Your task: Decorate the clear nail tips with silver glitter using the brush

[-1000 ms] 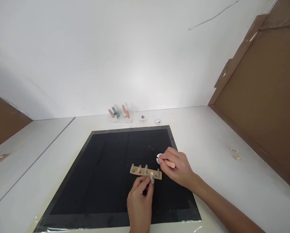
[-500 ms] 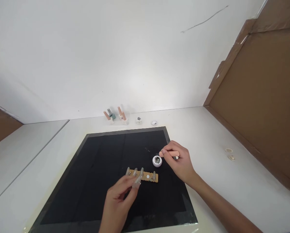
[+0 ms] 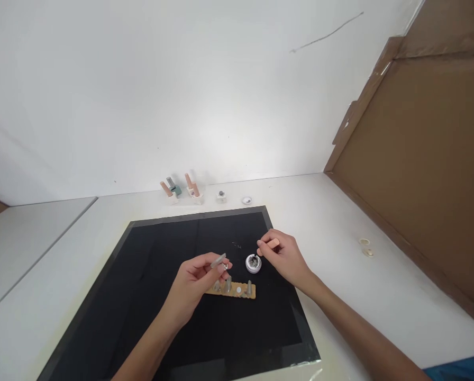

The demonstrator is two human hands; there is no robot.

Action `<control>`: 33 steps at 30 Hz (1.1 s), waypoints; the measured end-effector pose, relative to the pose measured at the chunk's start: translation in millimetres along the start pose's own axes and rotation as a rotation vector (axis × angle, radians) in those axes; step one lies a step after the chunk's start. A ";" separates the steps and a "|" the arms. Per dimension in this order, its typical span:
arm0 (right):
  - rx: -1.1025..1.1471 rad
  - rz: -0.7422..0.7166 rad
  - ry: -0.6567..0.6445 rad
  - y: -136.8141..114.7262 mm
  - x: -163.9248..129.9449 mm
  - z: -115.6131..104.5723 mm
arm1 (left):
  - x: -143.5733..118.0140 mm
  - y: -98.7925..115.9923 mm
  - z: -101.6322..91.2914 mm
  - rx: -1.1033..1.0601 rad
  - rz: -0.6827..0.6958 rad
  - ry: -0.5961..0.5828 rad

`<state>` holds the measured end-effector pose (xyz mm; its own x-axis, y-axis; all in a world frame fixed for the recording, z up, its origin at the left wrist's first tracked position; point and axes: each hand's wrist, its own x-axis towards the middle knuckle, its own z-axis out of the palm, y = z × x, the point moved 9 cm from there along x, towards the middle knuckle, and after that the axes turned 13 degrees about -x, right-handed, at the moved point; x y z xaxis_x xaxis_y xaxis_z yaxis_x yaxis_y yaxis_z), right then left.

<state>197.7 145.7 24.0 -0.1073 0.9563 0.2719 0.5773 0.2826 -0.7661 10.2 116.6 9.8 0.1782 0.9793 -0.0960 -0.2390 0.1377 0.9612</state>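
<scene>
My left hand [image 3: 195, 280] pinches a greyish false nail [image 3: 218, 260] on a small clear stand, raised above the mat. Below it lies a yellow-brown strip [image 3: 243, 295] with several other false nails standing on it; my fingers hide its left part. My right hand [image 3: 286, 256] is closed around the peach handle of a nail polish brush [image 3: 274, 243]. The brush tip is by the rim of a small white jar [image 3: 253, 270] with silvery glitter inside; whether it touches is too small to tell.
A black mat [image 3: 161, 296] covers the middle of the white table [image 3: 320, 211]. Along the back stand several nail polish bottles [image 3: 197, 198], a small square bottle [image 3: 221, 197] and a white lid [image 3: 247, 200]. Two pale round pieces [image 3: 367, 253] lie at right, near a brown cardboard panel [image 3: 415, 174].
My left hand has lifted the false nail up and away from the strip, toward the jar. My right hand has tilted the brush, bringing its tip down at the jar.
</scene>
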 end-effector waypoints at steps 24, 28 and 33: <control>0.042 0.069 -0.081 12.5 1.9 17.2 | -4.0 -14.1 -5.3 -0.109 -0.090 0.008; 0.046 0.059 -0.088 12.7 2.5 18.8 | -3.1 -15.1 -7.5 -0.106 -0.083 0.017; 0.062 0.078 -0.056 13.1 2.0 13.9 | -1.7 -14.2 -8.4 -0.133 -0.073 0.035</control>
<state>193.7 152.3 6.4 -0.1105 0.9777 0.1787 0.5345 0.2100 -0.8187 5.3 114.2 -5.8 0.1673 0.9702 -0.1751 -0.3510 0.2246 0.9090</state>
